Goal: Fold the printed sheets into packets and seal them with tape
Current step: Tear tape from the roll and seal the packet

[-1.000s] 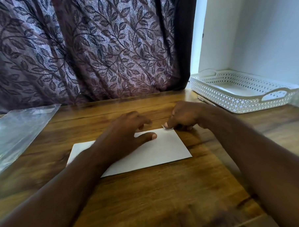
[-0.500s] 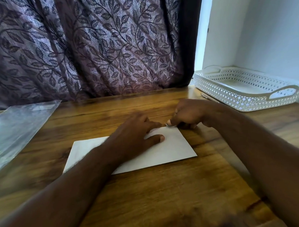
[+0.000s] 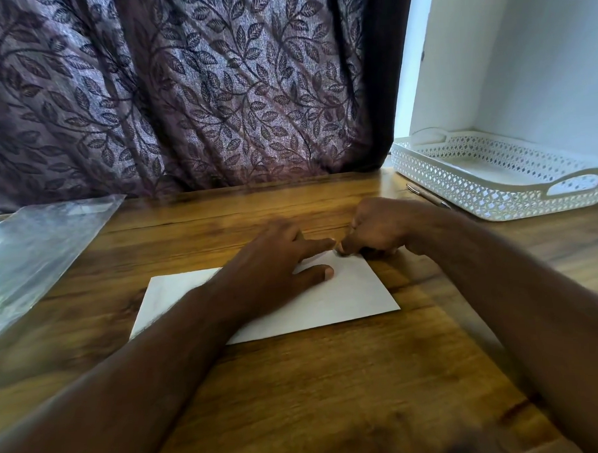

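Left hand (image 3: pixel 275 265), fingers spread, has slid toward the folded sheet's (image 3: pixel 348 292) far corner, where the right hand (image 3: pixel 373 233) stays pinched shut, apparently sealing.

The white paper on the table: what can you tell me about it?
The white paper is a plain rectangle, blank on its visible face, lying flat and slightly askew on the wooden table. The left hand rests on its middle, fingers spread. The right hand, curled, meets its far right corner. Whether it is folded cannot be told.
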The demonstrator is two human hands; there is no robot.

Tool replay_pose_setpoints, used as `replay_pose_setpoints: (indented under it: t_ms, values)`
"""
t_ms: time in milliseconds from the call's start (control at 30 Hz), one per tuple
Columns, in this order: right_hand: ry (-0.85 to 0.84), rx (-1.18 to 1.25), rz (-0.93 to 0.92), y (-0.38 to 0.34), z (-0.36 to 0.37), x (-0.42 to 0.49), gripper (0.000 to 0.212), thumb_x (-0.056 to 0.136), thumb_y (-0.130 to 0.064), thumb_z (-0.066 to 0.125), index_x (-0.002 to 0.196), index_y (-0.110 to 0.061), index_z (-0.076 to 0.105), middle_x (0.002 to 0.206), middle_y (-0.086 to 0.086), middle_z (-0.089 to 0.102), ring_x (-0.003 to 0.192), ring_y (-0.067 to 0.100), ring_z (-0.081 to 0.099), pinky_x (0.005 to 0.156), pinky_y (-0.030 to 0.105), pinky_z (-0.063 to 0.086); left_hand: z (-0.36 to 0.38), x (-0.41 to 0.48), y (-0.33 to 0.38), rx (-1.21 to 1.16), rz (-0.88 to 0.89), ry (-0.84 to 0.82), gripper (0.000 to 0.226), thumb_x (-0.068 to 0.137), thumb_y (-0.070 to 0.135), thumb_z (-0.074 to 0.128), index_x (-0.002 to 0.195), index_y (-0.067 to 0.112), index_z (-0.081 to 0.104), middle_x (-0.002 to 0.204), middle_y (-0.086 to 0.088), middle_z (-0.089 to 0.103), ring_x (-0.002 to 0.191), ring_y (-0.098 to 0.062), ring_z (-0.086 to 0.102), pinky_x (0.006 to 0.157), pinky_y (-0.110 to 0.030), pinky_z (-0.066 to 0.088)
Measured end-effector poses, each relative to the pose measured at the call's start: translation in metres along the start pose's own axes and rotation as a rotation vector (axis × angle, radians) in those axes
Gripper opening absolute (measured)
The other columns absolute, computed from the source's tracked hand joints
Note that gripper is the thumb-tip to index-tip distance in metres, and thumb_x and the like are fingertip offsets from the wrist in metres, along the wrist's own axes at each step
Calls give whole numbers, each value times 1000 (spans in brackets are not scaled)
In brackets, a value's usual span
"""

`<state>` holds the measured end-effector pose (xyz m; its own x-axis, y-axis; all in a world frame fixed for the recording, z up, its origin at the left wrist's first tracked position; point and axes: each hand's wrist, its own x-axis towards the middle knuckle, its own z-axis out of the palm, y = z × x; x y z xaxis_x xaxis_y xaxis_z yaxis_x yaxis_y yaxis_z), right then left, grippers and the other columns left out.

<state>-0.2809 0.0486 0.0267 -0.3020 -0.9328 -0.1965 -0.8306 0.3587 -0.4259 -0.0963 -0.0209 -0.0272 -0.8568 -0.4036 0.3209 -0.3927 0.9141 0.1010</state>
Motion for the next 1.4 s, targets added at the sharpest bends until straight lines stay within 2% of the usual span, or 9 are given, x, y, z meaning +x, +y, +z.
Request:
replay_pose_setpoints:
  t_ms: [233,367,533,767,967,1033,1133,1233,1400]
  values:
    - [7,-23,4,1,2,3,33,87,-36,77,79,-13,54,76,7,54,67,21,51,58,31,40,-3,-2,0,-32,24,2,43,96,53,51,137,39,56,93,7,44,85,-6,31,65,-14,24]
    - [23,-31,-5,1,1,5,35,84,-35,79,74,-13,55,69,5,54,62,20,51,55,29,39,-5,-1,0,12,45,-33,44,97,53,49,137,38,56,95,8,45,91,-9,38,69,-28,29]
    - [36,-59,8,2,-1,7,39,82,-40,81,73,-11,55,67,5,56,59,19,53,52,26,39,-8,0,0,30,52,-89,42,98,53,46,138,41,52,99,10,43,95,-9,40,75,-29,32]
    - [26,-7,52,8,-5,9,49,76,-44,84,99,-3,71,81,12,69,69,21,59,67,32,46,-10,0,-1,51,80,-98,35,99,49,47,133,42,55,110,6,51,97,-8,41,76,-28,33]
    - [33,139,51,17,-6,14,40,80,-27,84,105,1,70,79,13,66,75,25,59,72,37,48,-9,-2,-2,4,102,-109,35,101,46,47,133,37,56,148,12,48,134,-9,40,111,-38,36]
    - [32,162,51,18,-6,14,34,82,-23,82,104,0,69,78,11,65,76,24,59,71,36,49,-8,-2,-1,-24,65,-144,36,102,47,44,135,39,52,147,18,49,132,-7,45,111,-40,39]
    - [31,190,43,21,-5,15,28,86,-25,78,96,-2,67,75,8,62,73,22,57,67,33,48,-8,-3,0,-52,57,-144,36,102,47,44,137,40,51,145,20,51,128,-3,48,107,-37,43]
    - [-9,189,12,21,-7,11,44,76,-43,85,91,-7,65,76,8,64,72,21,56,68,36,46,-8,-4,-1,-38,54,-144,38,102,47,43,140,43,48,146,21,49,128,-1,46,109,-31,36]
    - [-37,170,-1,22,-9,9,39,71,-26,91,97,-9,68,88,7,66,80,20,57,70,34,47,-8,-2,-2,-35,92,-145,39,103,44,43,142,45,46,149,24,45,130,1,44,108,-28,36]
